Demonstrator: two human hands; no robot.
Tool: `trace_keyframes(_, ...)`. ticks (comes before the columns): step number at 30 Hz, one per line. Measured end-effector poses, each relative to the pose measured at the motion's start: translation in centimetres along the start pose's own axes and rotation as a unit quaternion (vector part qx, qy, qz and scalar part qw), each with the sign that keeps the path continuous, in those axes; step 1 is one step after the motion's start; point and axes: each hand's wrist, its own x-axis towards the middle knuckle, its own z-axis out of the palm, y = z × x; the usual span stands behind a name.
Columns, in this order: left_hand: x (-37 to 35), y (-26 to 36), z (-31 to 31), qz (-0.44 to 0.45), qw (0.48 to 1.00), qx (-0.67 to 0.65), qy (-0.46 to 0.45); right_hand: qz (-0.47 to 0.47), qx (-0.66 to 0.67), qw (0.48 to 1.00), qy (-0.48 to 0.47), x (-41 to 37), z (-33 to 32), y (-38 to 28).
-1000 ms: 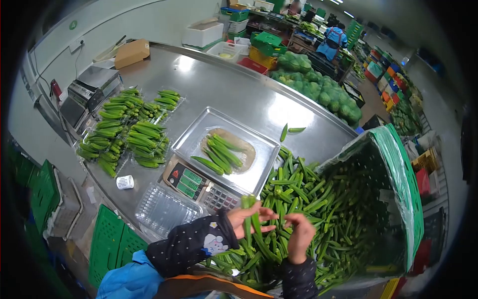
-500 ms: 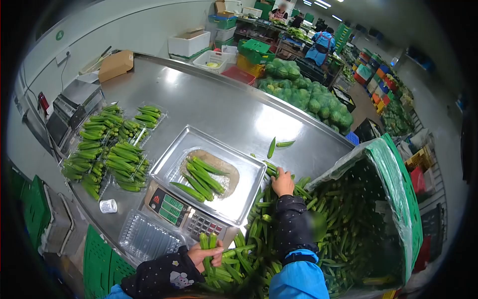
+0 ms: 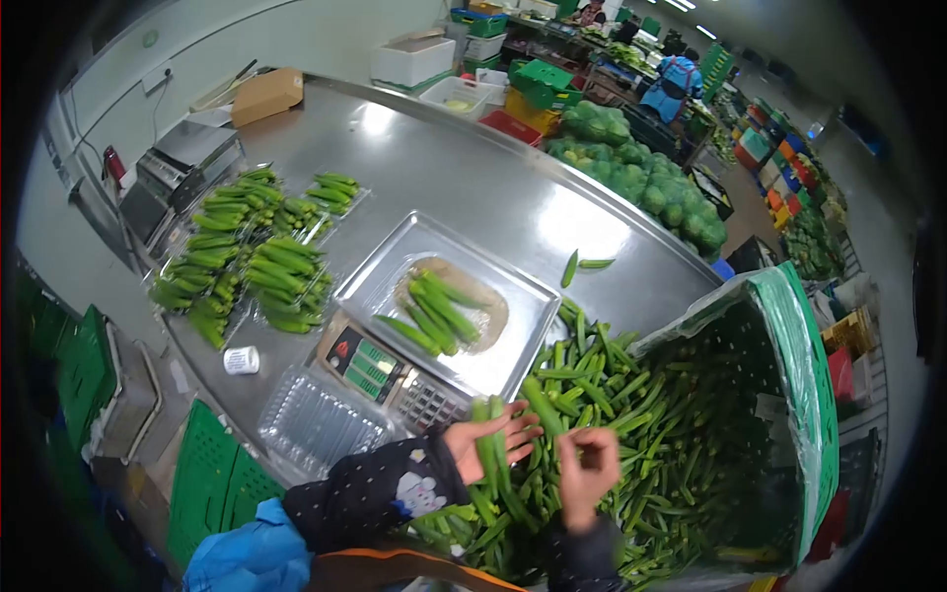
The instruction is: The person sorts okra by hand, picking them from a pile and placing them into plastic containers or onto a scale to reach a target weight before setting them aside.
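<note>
My left hand (image 3: 493, 446) has a few green okra pods (image 3: 485, 456) lying upright across its palm, with its fingers partly spread behind them. Close by on the right, my right hand (image 3: 589, 474) pinches the lower end of a single okra pod (image 3: 542, 404). Both hands are above a large heap of loose okra (image 3: 681, 434). Just beyond them stands a digital scale (image 3: 367, 369) with a metal pan (image 3: 534, 289) on top. Several okra pods (image 3: 434, 314) rest in the pan. A clear plastic tray (image 3: 318, 409) sits left of my left hand.
Filled okra packs (image 3: 281, 276) and a white roll (image 3: 241, 360) occupy the left of the steel table (image 3: 444, 163). A green crate with plastic lining (image 3: 807, 395) tilts at the right. Bagged round green vegetables (image 3: 641, 178) lie beyond the table; a person in blue (image 3: 673, 87) is farther back.
My right hand has drawn back from the far side of the heap toward my left hand, bringing an okra pod. My left hand has risen slightly and its fingers have spread. The view has shifted.
</note>
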Motion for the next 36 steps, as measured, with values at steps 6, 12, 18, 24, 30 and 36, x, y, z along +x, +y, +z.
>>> trace_keyframes(6, -1.8, -0.6, -0.7, 0.104, 0.973, 0.206, 0.024, 0.041, -0.028, 0.991, -0.125, -5.1, 2.3, -3.6)
trace_keyframes(12, -4.5, -0.2, 0.8, 0.116, 0.971, 0.194, 0.08, 0.027, -0.072, 0.966, -0.247, -4.0, 6.1, -5.1)
trace_keyframes(18, -5.8, 3.6, 0.9, 0.214, 0.953, 0.177, 0.121, -0.07, -0.053, 0.926, -0.367, 1.2, 11.2, -1.7)
trace_keyframes(24, -9.0, 4.3, 0.2, 0.152, 0.936, 0.208, 0.239, -0.142, -0.203, 0.925, -0.288, 9.1, 18.9, -1.7)
trace_keyframes(30, -12.6, 4.8, -2.7, 0.115, 0.941, 0.216, 0.233, -0.199, -0.249, 0.923, -0.216, 8.2, 15.7, -0.5)
trace_keyframes(36, -12.8, 5.8, -4.4, 0.112, 0.911, 0.314, 0.243, -0.031, -0.178, 0.958, -0.221, 7.1, 6.0, 5.0)
